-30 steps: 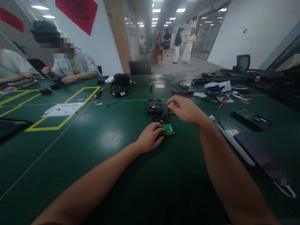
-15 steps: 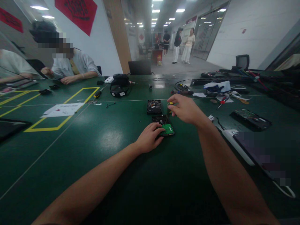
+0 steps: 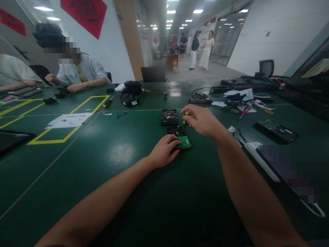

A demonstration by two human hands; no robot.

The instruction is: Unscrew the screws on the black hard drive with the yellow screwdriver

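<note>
Green table (image 3: 102, 164) in a long office. At centre frame the left hand (image 3: 164, 151) curls its fingers on the drive (image 3: 177, 130), pinning it. The right hand (image 3: 203, 120) pinches a screwdriver (image 3: 184, 117) upright over it. The drive's green board (image 3: 184, 141) is still on, so unscrewing looks unfinished.

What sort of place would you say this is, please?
Probably an electronics repair workshop: a long green table, hard drives with a bare green circuit board, a yellow-handled screwdriver in the right hand, and loose tools lying about.
</note>
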